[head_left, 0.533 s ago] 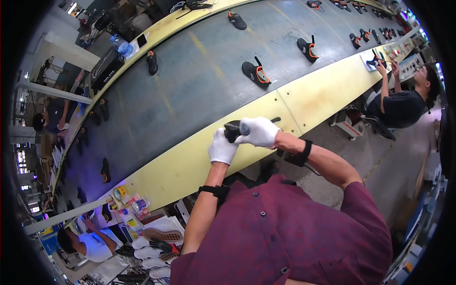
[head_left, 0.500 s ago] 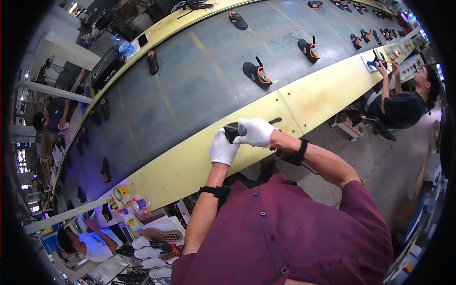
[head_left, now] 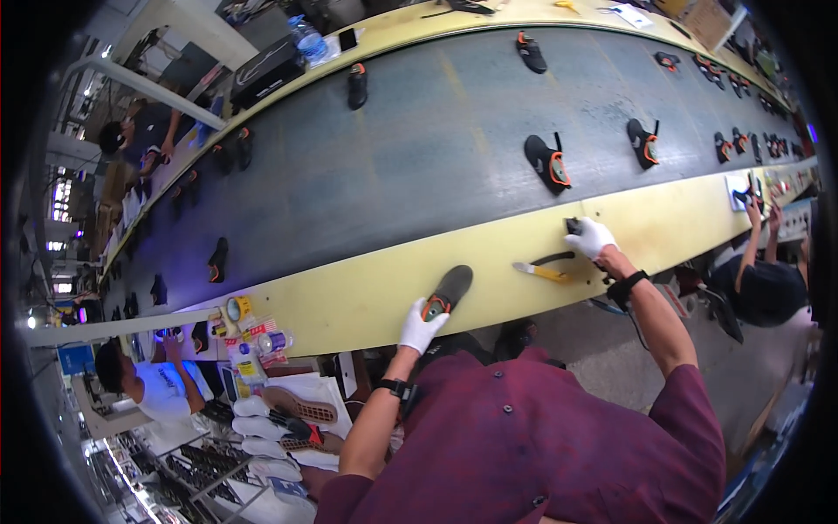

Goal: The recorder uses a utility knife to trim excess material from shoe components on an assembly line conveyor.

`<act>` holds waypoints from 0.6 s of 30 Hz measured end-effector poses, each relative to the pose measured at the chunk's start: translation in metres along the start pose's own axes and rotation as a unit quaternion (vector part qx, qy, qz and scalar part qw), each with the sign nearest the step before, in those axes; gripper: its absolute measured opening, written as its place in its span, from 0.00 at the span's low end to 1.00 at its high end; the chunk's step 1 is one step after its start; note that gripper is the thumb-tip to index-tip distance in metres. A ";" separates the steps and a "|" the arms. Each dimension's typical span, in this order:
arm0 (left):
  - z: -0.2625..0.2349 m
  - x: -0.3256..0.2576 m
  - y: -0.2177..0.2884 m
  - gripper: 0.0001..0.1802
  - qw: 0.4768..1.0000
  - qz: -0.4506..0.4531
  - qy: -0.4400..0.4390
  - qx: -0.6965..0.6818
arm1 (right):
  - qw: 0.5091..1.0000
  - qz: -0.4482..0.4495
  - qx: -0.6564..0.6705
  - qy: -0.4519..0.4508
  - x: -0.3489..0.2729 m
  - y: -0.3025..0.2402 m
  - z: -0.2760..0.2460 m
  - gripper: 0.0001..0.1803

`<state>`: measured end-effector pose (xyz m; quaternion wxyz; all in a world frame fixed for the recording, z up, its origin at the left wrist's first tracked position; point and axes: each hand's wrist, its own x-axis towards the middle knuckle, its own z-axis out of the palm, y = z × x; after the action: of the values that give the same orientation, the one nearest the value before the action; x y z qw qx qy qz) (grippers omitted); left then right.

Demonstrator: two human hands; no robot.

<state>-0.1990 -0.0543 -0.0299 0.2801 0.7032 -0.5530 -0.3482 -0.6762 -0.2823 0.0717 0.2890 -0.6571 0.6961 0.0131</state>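
Observation:
My left hand (head_left: 420, 329), in a white glove, grips the heel end of a black shoe (head_left: 453, 285) with orange lining. The shoe lies at a slant over the yellow worktop, its toe pointing away from me. Farther right, my gloved right hand (head_left: 593, 237) is closed on a small black object (head_left: 573, 226) at the worktop's far side; its kind cannot be made out. Between the hands lies a yellow-handled cutter (head_left: 543, 272), beside a dark curved strip (head_left: 554, 258).
Beyond the yellow worktop (head_left: 358, 301) runs a wide grey conveyor belt (head_left: 393, 157) carrying several black shoes (head_left: 547, 164). Tape rolls (head_left: 238, 308) and bottles crowd the left end. Shoe soles (head_left: 301, 404) lie below it. Co-workers sit at left and right.
My hands, close together around a dark shoe before, are now apart. The right has moved right with the small black object; the left holds the shoe lower. The cutter has come into sight.

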 end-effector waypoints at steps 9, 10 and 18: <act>-0.034 0.079 0.079 0.39 0.848 -0.316 -0.071 -0.420 | 0.988 0.018 0.019 0.150 0.016 0.073 0.012 0.21; -0.042 0.100 0.083 0.40 0.857 -0.312 -0.038 -0.409 | 0.988 0.024 0.015 0.153 0.016 0.071 0.011 0.21; -0.096 0.292 0.002 0.38 0.969 -0.178 0.036 -0.166 | 0.959 -0.120 -0.018 0.257 0.061 0.018 -0.011 0.30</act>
<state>-0.0807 -0.3375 -0.0233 0.3461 0.7458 -0.3434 -0.4539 -0.6950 -0.3397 0.0482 0.0882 -0.7221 0.6625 -0.1786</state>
